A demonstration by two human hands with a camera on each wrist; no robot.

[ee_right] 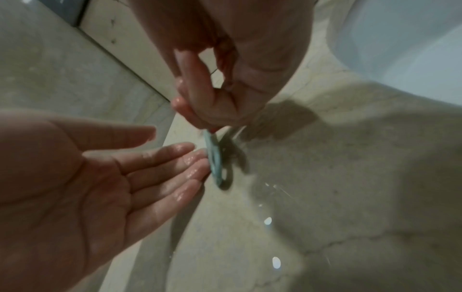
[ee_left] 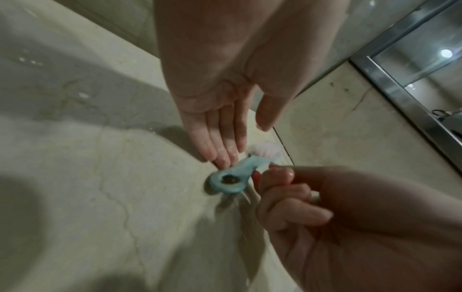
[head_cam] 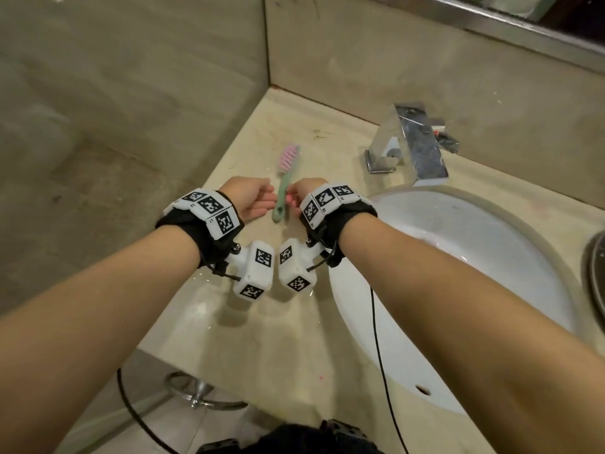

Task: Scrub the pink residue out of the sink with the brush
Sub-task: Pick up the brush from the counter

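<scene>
The brush [head_cam: 284,181] has a pale green handle and pink bristles. It lies on the beige counter, left of the white sink [head_cam: 465,257]. My right hand [head_cam: 299,195] pinches the handle near its looped end, with curled fingers, as the right wrist view shows on the brush [ee_right: 215,162]. From the left, my left hand [head_cam: 258,202] reaches in, its straight, wet fingers [ee_left: 222,156] touching the handle [ee_left: 232,175]. In the left wrist view the right hand [ee_left: 280,189] comes in from the lower right. I cannot tell whether the handle end is lifted off the counter.
A chrome faucet [head_cam: 409,142] stands behind the sink. A dark round object [head_cam: 597,273] sits at the right edge. Tiled walls close the counter's left and back. A towel ring [head_cam: 196,393] hangs below the front edge. A pink speck [head_cam: 321,377] marks the counter front.
</scene>
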